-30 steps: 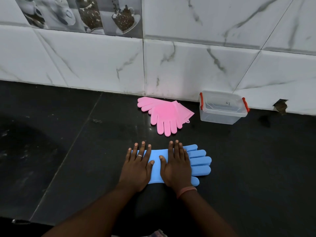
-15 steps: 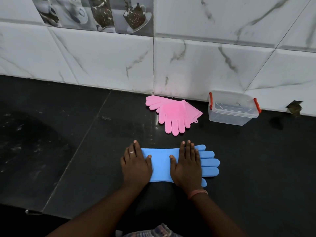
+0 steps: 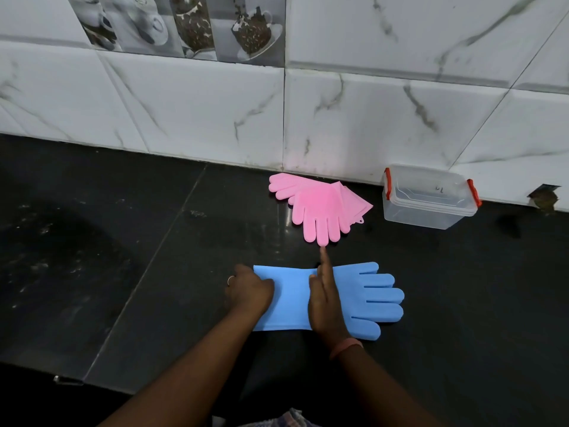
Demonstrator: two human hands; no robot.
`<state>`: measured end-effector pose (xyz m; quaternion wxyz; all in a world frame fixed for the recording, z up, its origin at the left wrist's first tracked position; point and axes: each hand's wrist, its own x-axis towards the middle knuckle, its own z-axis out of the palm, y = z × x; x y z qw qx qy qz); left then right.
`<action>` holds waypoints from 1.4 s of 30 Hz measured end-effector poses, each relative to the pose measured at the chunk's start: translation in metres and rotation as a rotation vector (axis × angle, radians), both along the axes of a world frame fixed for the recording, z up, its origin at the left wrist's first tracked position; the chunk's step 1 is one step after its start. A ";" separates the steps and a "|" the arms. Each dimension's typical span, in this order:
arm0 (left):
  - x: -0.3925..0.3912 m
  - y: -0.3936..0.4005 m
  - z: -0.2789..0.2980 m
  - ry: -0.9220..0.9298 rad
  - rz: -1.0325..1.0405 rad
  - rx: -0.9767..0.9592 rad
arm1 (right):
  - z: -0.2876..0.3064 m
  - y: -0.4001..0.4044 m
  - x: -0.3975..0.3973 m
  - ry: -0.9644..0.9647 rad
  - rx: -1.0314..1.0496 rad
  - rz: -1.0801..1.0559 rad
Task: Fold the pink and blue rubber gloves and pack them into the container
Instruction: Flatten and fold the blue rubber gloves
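Observation:
A blue rubber glove [image 3: 369, 298] lies flat on the black floor, fingers pointing right, cuff to the left. My left hand [image 3: 248, 292] is curled on the cuff's left edge and grips it. My right hand [image 3: 324, 298] stands on its edge across the middle of the glove, fingers straight and pointing away from me. The pink gloves [image 3: 320, 204] lie overlapped near the wall, fingers pointing toward me and to the left. A clear plastic container [image 3: 428, 198] with red clips stands open to their right, against the wall.
A white marble-tiled wall [image 3: 354, 118] runs along the back. The black tiled floor [image 3: 107, 257] stretches to the left and right of the gloves. A small hole in the wall [image 3: 545, 198] shows at the far right.
My left hand slid left and curled onto the cuff edge. My right hand turned from flat onto its edge across the glove's middle. More of the blue glove shows between the hands.

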<state>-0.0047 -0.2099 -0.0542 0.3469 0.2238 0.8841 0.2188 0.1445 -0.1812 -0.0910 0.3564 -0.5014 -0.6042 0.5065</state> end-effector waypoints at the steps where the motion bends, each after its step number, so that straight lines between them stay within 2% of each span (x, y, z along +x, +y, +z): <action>1: 0.001 0.000 0.001 -0.020 0.010 0.027 | 0.000 0.001 0.001 0.047 -0.028 -0.018; 3: -0.002 0.000 0.003 -0.031 0.037 0.046 | -0.001 0.001 0.003 0.105 -0.031 -0.024; 5: -0.007 -0.001 0.006 -0.018 0.039 -0.029 | -0.002 0.002 0.004 0.137 -0.028 -0.014; 9: -0.017 0.000 0.006 -0.214 0.035 -0.032 | -0.006 0.004 0.006 0.152 -0.020 0.000; 13: -0.023 0.000 0.007 -0.249 -0.036 -0.030 | -0.010 0.005 0.006 0.138 0.003 0.021; 18: -0.025 0.002 0.021 -0.356 -0.079 0.059 | -0.010 -0.001 0.001 0.107 0.046 0.018; 22: -0.018 0.003 0.034 -0.570 -0.059 0.188 | -0.015 -0.007 -0.001 0.082 0.086 -0.005; 26: -0.001 0.011 0.041 -0.736 0.009 0.308 | -0.015 0.002 0.002 0.178 -0.041 -0.081; 29: 0.020 0.021 0.050 -0.785 0.011 0.342 | -0.009 0.003 0.003 0.293 -0.120 -0.114; 33: 0.054 0.038 0.063 -0.801 -0.010 0.344 | 0.007 0.018 0.013 0.487 -0.351 -0.154; 34: 0.063 0.041 0.065 -0.793 -0.014 0.344 | 0.014 0.021 0.019 0.421 -0.351 -0.133; 37: 0.083 0.051 0.066 -0.747 -0.027 0.339 | 0.022 0.032 0.042 0.031 -0.127 -0.070; 39: 0.090 0.056 0.066 -0.725 -0.024 0.332 | 0.025 0.038 0.060 -0.163 -0.098 -0.051; 40: 0.092 0.058 0.065 -0.712 -0.027 0.327 | 0.024 0.039 0.069 -0.213 -0.131 -0.031; 42: 0.097 0.059 0.063 -0.688 -0.035 0.320 | 0.028 0.037 0.078 -0.061 -0.322 -0.049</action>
